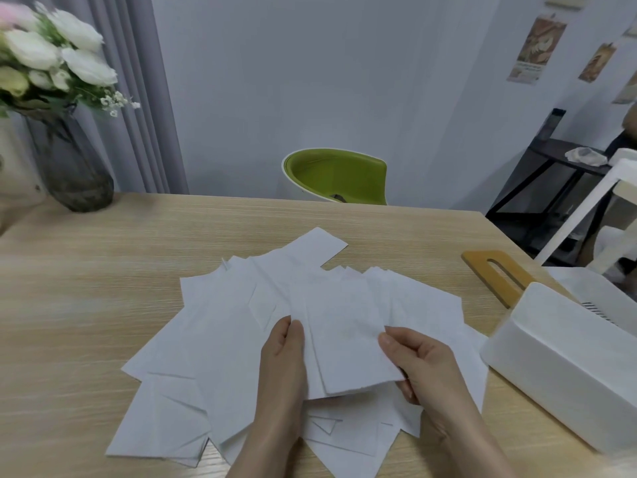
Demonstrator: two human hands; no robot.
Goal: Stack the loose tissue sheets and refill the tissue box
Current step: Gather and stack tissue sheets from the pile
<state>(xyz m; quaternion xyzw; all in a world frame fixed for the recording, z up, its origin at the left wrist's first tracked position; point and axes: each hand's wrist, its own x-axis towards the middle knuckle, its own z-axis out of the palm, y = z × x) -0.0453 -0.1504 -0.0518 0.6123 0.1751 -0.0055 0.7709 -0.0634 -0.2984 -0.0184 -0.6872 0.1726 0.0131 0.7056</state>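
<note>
Both hands busy on my feed. Left hand (284, 357) and right hand (418, 365) pinch opposite edges of a small stack of tissue sheets (344, 339), a couple of layers at least, held just above the loose tissue pile (213, 357) spread over the tabletop (103, 270). Left thumb on top at the left edge; right thumb on top and fingers curled under at the right edge.

Tissue box (565, 370) sits at the right edge of the tabletop, white, open at the top, apart from the pile. Its wooden lid (496, 276) lies flat behind it, slot up. Can't see inside the box from this angle.

My read: early in stacking, most sheets still scattered and overlapping at odd angles.

Risks from here:
- Held sheets aren't squared; bottom edges look offset. If more get added without aligning, the stack goes skewed and may jam at the box opening.
- Thin sheets, light pinch: a fast swing toward the box could peel off the bottom layer.
- Dragging the stack over the pile may snag and crumple corners underneath.
- Box is near the tabletop edge; a push while loading could shove it off.

Vase of flowers (69, 160) far left, out of the way.
</note>
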